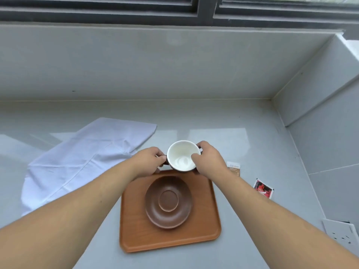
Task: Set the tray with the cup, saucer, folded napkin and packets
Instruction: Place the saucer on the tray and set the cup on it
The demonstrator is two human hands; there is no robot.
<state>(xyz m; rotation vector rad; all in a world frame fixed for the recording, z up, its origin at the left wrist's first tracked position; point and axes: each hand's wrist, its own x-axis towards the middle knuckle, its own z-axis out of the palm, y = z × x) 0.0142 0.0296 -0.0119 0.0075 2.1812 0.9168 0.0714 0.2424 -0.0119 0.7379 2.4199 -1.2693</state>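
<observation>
An orange-brown wooden tray (136, 235) lies on the grey counter, and a brown saucer (153, 210) rests on it, empty. A cup (180, 152), white inside and dark outside, is held over the tray's far edge. My left hand (149, 162) grips its left side and my right hand (207, 160) grips its right side and rim. A white cloth napkin (81, 158) lies spread out and unfolded on the counter to the left. Two packets lie right of the tray: a brown and white one (234, 168) partly behind my right wrist, and a red and black one (263, 188).
The counter (223, 117) ends at a grey wall behind and a side wall on the right. A white wall socket (342, 232) sits low on the right wall. A dark window frame (206, 8) runs along the top.
</observation>
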